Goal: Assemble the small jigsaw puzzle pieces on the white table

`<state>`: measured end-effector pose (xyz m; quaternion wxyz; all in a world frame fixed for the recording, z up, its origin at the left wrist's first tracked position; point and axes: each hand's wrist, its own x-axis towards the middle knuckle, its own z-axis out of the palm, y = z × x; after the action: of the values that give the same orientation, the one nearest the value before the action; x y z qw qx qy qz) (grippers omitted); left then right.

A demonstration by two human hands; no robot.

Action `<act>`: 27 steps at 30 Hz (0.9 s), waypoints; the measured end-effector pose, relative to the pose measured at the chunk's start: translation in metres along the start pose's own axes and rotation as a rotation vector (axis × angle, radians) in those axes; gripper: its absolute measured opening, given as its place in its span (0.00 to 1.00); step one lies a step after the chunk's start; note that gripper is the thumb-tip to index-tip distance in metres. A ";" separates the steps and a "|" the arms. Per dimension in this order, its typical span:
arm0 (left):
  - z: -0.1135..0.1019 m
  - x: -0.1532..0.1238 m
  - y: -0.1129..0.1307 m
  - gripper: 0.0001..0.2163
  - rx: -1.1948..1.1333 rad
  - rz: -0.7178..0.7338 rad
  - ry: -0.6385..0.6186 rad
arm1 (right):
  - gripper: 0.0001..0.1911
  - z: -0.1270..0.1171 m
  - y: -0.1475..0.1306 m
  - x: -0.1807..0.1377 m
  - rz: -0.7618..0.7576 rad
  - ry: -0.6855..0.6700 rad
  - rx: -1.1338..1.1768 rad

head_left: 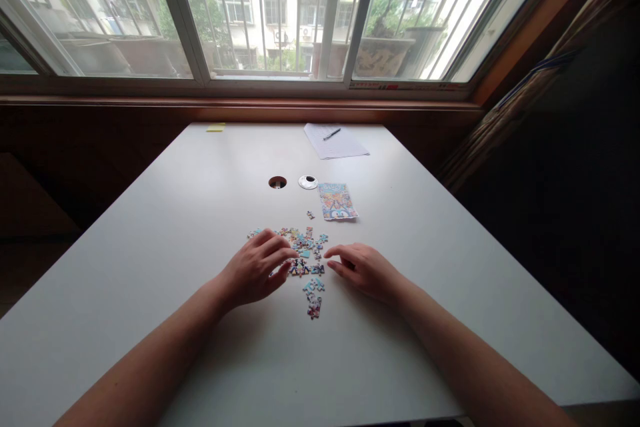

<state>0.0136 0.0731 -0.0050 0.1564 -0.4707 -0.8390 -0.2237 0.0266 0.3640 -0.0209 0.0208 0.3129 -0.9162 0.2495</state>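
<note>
Several small colourful jigsaw pieces [305,247] lie scattered on the white table [200,200]. My left hand [257,267] rests among them with fingers curled, its fingertips touching a joined cluster of pieces [303,269]. My right hand [363,269] lies just right of the pieces, fingers bent, index finger pointing toward them. I cannot make out whether either hand grips a piece. A joined strip of pieces [314,297] sits between my hands, nearer to me.
A colourful picture card [337,201] lies beyond the pieces. A round cable hole [277,182] and its white cap [308,181] are mid-table. Paper [337,143] with a pen [331,134] and a yellow note [216,127] lie by the window.
</note>
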 end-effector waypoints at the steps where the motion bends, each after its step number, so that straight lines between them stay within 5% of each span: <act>1: -0.001 -0.001 -0.004 0.10 -0.006 -0.021 0.023 | 0.11 -0.001 0.001 0.000 0.004 0.005 0.002; 13: -0.008 -0.006 -0.032 0.07 -0.068 -0.383 0.362 | 0.10 -0.013 0.012 -0.003 0.031 0.117 0.057; 27: -0.007 -0.009 -0.045 0.08 -0.285 -0.601 0.387 | 0.09 -0.011 0.011 -0.004 -0.033 0.093 0.088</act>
<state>-0.0206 0.0429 -0.0138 0.1724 -0.1698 -0.8551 -0.4586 0.0216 0.3790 -0.0171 0.0535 0.3166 -0.8971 0.3036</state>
